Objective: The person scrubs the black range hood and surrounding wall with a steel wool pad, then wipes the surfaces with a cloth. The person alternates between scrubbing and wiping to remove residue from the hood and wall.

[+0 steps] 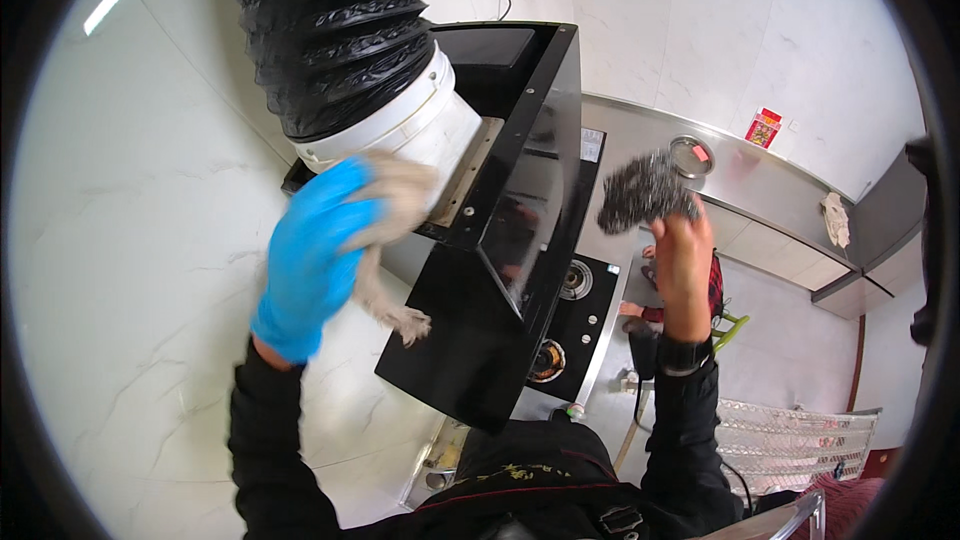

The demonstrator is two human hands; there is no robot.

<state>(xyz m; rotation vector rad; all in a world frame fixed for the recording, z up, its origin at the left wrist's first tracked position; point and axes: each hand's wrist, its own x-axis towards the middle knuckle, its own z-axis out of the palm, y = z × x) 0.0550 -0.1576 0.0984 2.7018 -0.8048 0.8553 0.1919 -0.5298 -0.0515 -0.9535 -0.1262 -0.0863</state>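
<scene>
My left hand [311, 262], in a blue glove, grips a beige cloth [401, 199] at the white duct collar [459, 116]. One end of the cloth dangles below. Motion blur hides whether the cloth presses on the collar. A black corrugated duct hose [337, 30] runs up from this collar, which sits on top of a black range hood [536, 150]. My bare right hand [684, 259] holds up a dark grey, crumpled wad [645, 191], right of the hood. Blur leaves unclear whether it is a wire scourer or a cloth.
Below the hood is a black gas cooktop [592, 296] with two burners. A steel counter [735, 172] along the wall carries a round metal pan [691, 157] and a cloth [835, 219]. Beyond my right arm are a person's checked sleeve [652, 313], a green chair [729, 334] and a wire rack [795, 442].
</scene>
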